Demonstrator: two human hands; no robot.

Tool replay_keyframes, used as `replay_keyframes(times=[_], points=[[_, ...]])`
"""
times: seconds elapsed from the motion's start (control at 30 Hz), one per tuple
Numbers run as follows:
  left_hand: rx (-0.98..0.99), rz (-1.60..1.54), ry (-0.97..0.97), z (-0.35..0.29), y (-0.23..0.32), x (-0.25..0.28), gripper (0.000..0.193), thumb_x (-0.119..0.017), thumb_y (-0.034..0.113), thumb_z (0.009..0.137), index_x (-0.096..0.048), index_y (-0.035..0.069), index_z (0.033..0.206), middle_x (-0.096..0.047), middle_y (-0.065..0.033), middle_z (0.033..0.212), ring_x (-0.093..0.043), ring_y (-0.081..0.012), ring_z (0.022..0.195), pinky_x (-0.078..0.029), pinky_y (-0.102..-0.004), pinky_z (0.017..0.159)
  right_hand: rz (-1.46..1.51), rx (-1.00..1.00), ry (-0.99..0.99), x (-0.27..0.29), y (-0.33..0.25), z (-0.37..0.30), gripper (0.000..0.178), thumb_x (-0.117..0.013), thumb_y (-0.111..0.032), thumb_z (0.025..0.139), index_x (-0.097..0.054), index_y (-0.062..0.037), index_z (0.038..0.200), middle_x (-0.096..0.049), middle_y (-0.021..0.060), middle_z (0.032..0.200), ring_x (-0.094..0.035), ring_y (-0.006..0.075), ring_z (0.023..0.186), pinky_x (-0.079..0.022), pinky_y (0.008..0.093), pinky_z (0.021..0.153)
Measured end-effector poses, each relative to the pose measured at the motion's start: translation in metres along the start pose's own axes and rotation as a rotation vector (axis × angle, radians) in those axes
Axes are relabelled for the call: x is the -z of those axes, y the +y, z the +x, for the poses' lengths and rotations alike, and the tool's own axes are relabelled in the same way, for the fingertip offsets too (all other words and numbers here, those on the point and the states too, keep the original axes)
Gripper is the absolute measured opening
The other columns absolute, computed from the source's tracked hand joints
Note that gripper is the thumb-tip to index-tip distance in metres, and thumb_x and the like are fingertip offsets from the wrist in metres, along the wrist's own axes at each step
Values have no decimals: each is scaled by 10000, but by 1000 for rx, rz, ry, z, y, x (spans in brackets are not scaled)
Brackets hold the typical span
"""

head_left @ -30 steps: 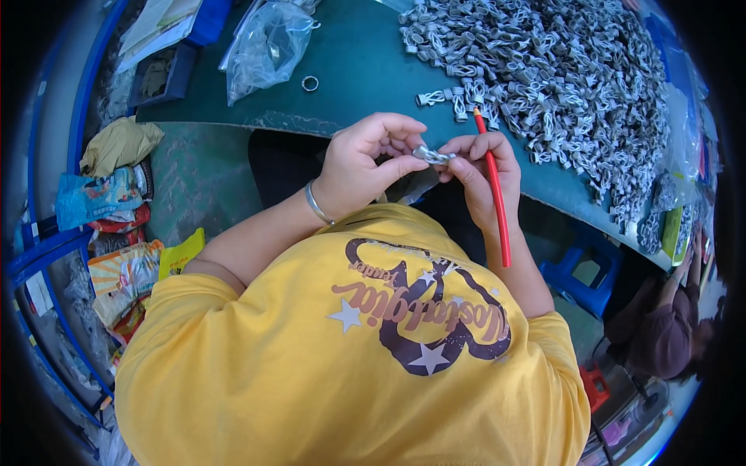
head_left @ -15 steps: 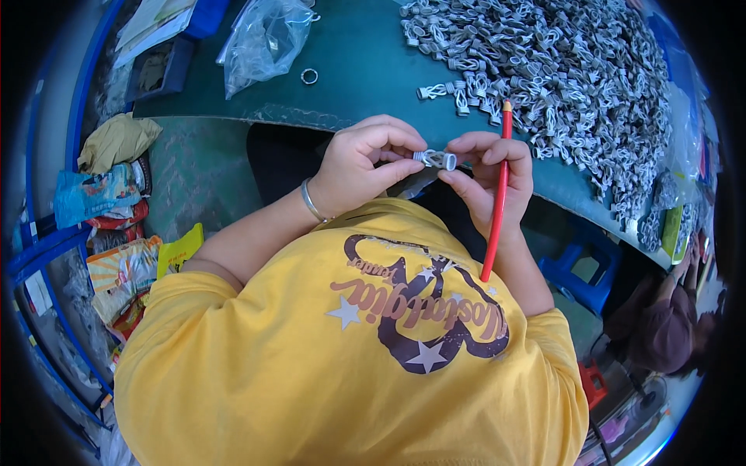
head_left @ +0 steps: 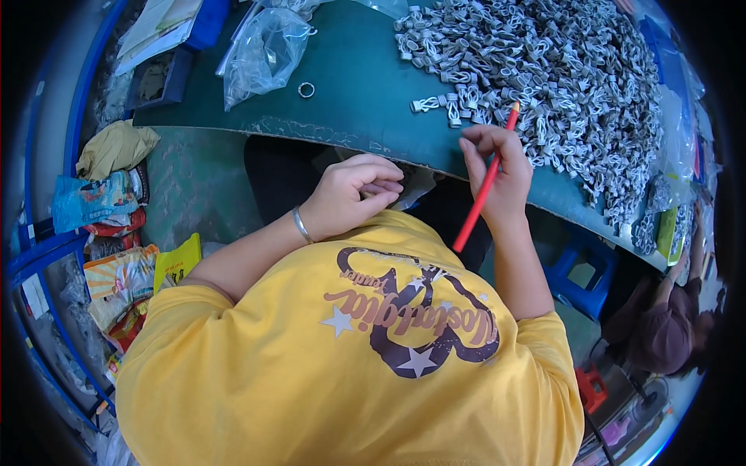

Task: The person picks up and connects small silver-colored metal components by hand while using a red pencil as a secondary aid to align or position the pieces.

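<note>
My right hand [head_left: 501, 167] holds a long red pencil [head_left: 475, 210] slantwise between its fingers. Its pale tip points up toward the near edge of a big heap of small grey looped parts with ribbed ends [head_left: 575, 85]. Thumb and forefinger of that hand are bent near the table edge, with no grey part showing between them. Lower and to the left, my left hand [head_left: 353, 194] is closed, fingers curled toward the thumb, in front of the table edge. What it holds, if anything, is hidden. A bracelet circles the left wrist.
On the green table [head_left: 357, 78] lie a small ring [head_left: 306, 90] and a clear plastic bag [head_left: 268, 50]. Below the edge is a blue stool [head_left: 579, 272]. Packets [head_left: 116, 272] fill a blue rack at left. Another person [head_left: 660, 330] sits at far right.
The grey looped part that both hands held is out of sight. My hands have moved apart, the left one back and down. The right hand went slightly up, the pencil tilting more.
</note>
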State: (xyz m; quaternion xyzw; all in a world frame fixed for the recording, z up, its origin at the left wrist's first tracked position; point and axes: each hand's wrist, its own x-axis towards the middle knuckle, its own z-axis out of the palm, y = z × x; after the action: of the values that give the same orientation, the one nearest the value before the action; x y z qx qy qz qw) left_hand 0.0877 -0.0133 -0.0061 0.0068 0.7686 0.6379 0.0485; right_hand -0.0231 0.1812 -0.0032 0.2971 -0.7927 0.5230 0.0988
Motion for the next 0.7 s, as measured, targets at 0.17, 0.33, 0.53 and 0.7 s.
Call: replay_keyframes(times=[0.17, 0.33, 0.53, 0.7], points=[[-5, 0, -31, 9, 8, -2, 209, -614, -61, 788, -604, -53, 997, -582, -113, 1021, -641, -177, 896, -538, -255, 767, -400, 190, -91, -11, 13, 16, 236, -697, -31, 690, -523, -49, 849, -552, 113, 717, -526, 312, 664, -430, 389, 612], [5, 31, -27, 13, 7, 4, 233, -605, -39, 812, -579, -54, 1043, -602, -109, 984, -642, -171, 881, -536, -247, 745, 30, -31, 95, -13, 11, 9, 184, -646, 28, 784, -470, -27, 790, -608, 97, 767, -594, 162, 605, -459, 258, 529], [96, -367, 67, 30, 15, -4, 313, -571, -33, 842, -507, -51, 1148, -613, -113, 950, -646, -162, 839, -529, -238, 735, 777, -586, 5, 4, -15, 1, 200, -596, 10, 840, -410, -57, 810, -617, 109, 815, -623, 131, 667, -492, 197, 557], [108, -434, 53, 36, 27, -2, 226, -592, -3, 844, -562, -55, 1061, -636, -94, 891, -642, -126, 752, -525, -215, 667, 909, -583, -37, 1, -18, -9, 200, -589, 28, 839, -409, -58, 832, -622, 142, 840, -630, 145, 685, -504, 200, 573]])
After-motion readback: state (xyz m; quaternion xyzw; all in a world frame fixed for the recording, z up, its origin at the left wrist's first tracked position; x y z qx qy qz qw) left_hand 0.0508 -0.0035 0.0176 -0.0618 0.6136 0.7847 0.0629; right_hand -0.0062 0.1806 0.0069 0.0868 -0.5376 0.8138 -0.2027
